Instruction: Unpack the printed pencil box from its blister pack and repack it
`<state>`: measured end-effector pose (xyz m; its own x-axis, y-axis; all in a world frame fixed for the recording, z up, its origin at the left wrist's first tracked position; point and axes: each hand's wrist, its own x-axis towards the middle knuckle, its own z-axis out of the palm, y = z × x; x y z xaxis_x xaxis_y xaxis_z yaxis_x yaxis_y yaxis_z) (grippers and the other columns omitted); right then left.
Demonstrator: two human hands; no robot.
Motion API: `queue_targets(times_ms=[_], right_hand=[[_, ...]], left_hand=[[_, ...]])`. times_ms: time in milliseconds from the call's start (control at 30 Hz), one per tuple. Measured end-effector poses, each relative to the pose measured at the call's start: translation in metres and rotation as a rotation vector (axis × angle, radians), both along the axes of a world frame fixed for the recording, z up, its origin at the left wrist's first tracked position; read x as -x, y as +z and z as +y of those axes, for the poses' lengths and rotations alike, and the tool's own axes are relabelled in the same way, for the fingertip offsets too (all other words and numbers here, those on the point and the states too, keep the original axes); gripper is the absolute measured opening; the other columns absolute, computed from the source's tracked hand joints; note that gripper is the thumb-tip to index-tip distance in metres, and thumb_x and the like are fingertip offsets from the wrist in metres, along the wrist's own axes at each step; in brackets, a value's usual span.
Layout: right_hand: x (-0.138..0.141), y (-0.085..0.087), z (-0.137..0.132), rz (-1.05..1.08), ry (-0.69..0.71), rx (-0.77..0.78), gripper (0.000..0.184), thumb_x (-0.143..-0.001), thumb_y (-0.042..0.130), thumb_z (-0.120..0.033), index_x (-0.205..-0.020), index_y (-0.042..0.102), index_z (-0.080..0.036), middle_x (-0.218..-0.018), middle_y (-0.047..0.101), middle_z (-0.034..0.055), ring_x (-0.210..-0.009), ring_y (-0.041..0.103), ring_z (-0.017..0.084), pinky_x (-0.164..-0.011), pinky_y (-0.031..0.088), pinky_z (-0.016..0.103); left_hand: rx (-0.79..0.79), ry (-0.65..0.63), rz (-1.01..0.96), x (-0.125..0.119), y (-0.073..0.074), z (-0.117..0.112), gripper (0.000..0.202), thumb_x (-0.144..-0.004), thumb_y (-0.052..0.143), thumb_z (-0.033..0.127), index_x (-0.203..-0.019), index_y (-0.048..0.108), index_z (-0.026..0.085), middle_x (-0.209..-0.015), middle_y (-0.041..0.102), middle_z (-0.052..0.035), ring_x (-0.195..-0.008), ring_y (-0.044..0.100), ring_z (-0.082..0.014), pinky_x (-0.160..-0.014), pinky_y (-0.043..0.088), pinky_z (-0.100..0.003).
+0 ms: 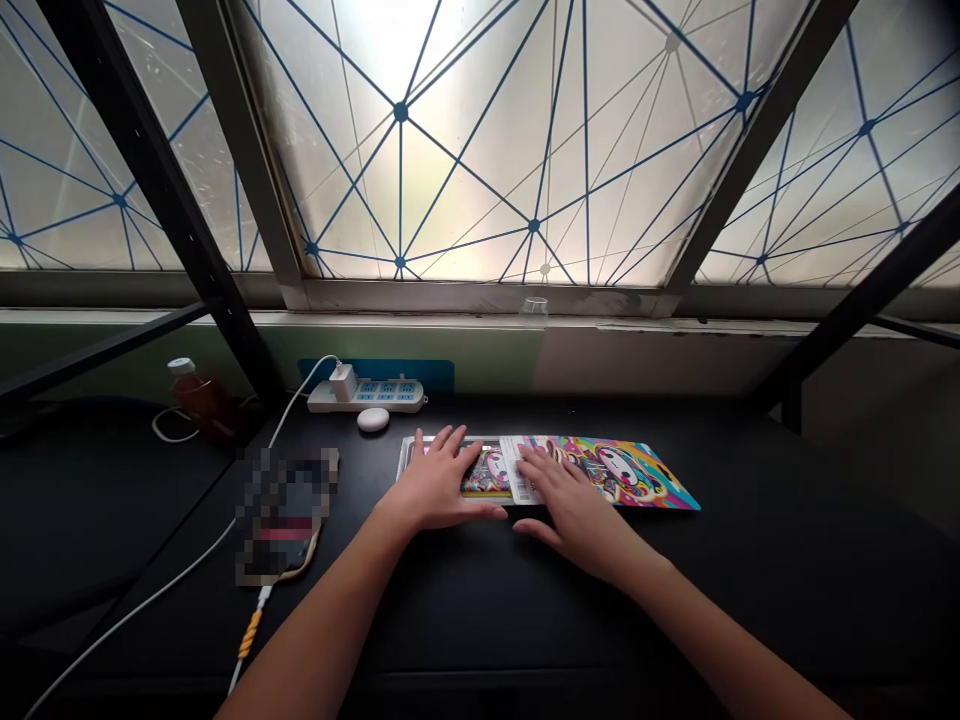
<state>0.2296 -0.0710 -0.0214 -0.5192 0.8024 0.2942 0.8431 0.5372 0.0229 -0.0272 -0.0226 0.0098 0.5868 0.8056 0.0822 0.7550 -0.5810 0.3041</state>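
Observation:
A flat, brightly coloured cartoon-printed package lies on the black desk, with a clear plastic part at its left end. My left hand rests flat on that left end, fingers spread. My right hand lies flat on the package's middle, fingers stretched over a white label. Neither hand grips anything.
A phone on a white charging cable lies at the left. Behind are a white power strip, a small white oval object and a bottle of reddish liquid. A window with blue lines rises behind the desk.

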Motion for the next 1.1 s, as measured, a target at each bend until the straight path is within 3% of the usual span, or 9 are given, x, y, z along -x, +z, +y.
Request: queue_targets(times_ms=[133, 300, 400, 533, 633, 733, 933, 1033, 1100], right_hand=[[0.035, -0.005, 0.017, -0.044, 0.068, 0.04, 0.083, -0.092, 0.064, -0.054, -0.159, 0.031, -0.017, -0.162, 0.035, 0.0192, -0.152, 0.024, 0.04, -0.117, 0.029, 0.065], [0.04, -0.005, 0.032, -0.013, 0.124, 0.044, 0.073, -0.097, 0.06, -0.036, -0.16, 0.028, -0.019, -0.162, 0.036, 0.0165, -0.15, 0.029, 0.038, -0.117, 0.032, 0.063], [0.012, -0.01, 0.033, 0.005, 0.147, 0.011, 0.061, -0.097, 0.049, -0.015, -0.157, 0.037, -0.021, -0.159, 0.043, 0.0135, -0.148, 0.036, 0.034, -0.115, 0.039, 0.06], [-0.048, -0.023, 0.02, 0.045, 0.062, -0.051, 0.074, -0.09, 0.036, 0.003, -0.158, 0.034, -0.026, -0.155, 0.049, 0.0092, -0.144, 0.044, 0.028, -0.112, 0.046, 0.052], [-0.088, -0.029, 0.006, 0.06, -0.006, -0.099, 0.082, -0.088, 0.035, 0.005, -0.16, 0.025, -0.032, -0.152, 0.053, 0.0061, -0.14, 0.05, 0.025, -0.108, 0.051, 0.049], [-0.105, -0.03, -0.006, 0.044, 0.017, -0.139, 0.081, -0.091, 0.038, 0.002, -0.161, 0.021, -0.035, -0.152, 0.054, 0.0044, -0.138, 0.052, 0.026, -0.107, 0.052, 0.048], [-0.059, -0.016, -0.031, 0.015, 0.283, -0.032, 0.07, -0.096, 0.052, -0.019, -0.161, 0.028, -0.027, -0.153, 0.05, 0.0068, -0.139, 0.051, 0.028, -0.106, 0.052, 0.043], [-0.013, -0.001, -0.041, -0.011, 0.396, 0.161, 0.073, -0.096, 0.059, -0.05, -0.159, 0.034, -0.022, -0.159, 0.041, 0.0099, -0.142, 0.045, 0.033, -0.11, 0.048, 0.047], [0.016, 0.008, -0.041, -0.001, 0.442, 0.291, 0.071, -0.097, 0.056, -0.053, -0.158, 0.036, -0.022, -0.161, 0.037, 0.0099, -0.146, 0.039, 0.034, -0.114, 0.043, 0.048]], left_hand=[[-0.019, 0.006, -0.12, -0.017, -0.004, -0.001, 0.076, -0.099, 0.038, 0.068, -0.159, 0.029, 0.023, -0.167, 0.027, -0.0131, -0.156, 0.019, -0.0308, -0.122, 0.022, -0.059], [-0.027, 0.054, 0.007, -0.023, -0.016, 0.004, 0.075, -0.101, 0.033, 0.066, -0.158, 0.032, 0.018, -0.166, 0.027, -0.0154, -0.156, 0.018, -0.0335, -0.123, 0.016, -0.062], [0.002, 0.042, 0.031, -0.018, -0.015, 0.006, 0.076, -0.101, 0.033, 0.066, -0.158, 0.033, 0.017, -0.167, 0.025, -0.0132, -0.156, 0.018, -0.0319, -0.123, 0.016, -0.061], [0.046, 0.019, 0.025, -0.016, -0.007, 0.005, 0.079, -0.099, 0.034, 0.07, -0.158, 0.033, 0.018, -0.167, 0.025, -0.0114, -0.156, 0.018, -0.0328, -0.123, 0.016, -0.062], [0.055, 0.017, 0.003, -0.013, -0.003, 0.005, 0.078, -0.098, 0.035, 0.071, -0.158, 0.035, 0.02, -0.167, 0.026, -0.0115, -0.156, 0.018, -0.0331, -0.123, 0.016, -0.063], [0.048, 0.029, -0.017, -0.01, -0.006, 0.009, 0.071, -0.101, 0.036, 0.065, -0.156, 0.038, 0.021, -0.166, 0.029, -0.0107, -0.156, 0.018, -0.0321, -0.124, 0.018, -0.06], [-0.065, 0.127, -0.204, -0.019, -0.014, 0.019, 0.048, -0.1, 0.053, 0.044, -0.142, 0.054, 0.022, -0.158, 0.045, -0.0127, -0.151, 0.032, -0.0331, -0.121, 0.027, -0.059], [-0.077, 0.105, -0.438, -0.026, -0.009, 0.018, 0.034, -0.1, 0.051, 0.03, -0.132, 0.061, 0.023, -0.15, 0.053, -0.011, -0.14, 0.048, -0.0261, -0.116, 0.04, -0.047], [-0.065, 0.078, -0.58, -0.024, -0.003, 0.016, 0.029, -0.101, 0.047, 0.026, -0.124, 0.065, 0.023, -0.141, 0.061, -0.0089, -0.131, 0.057, -0.0225, -0.11, 0.047, -0.04]])
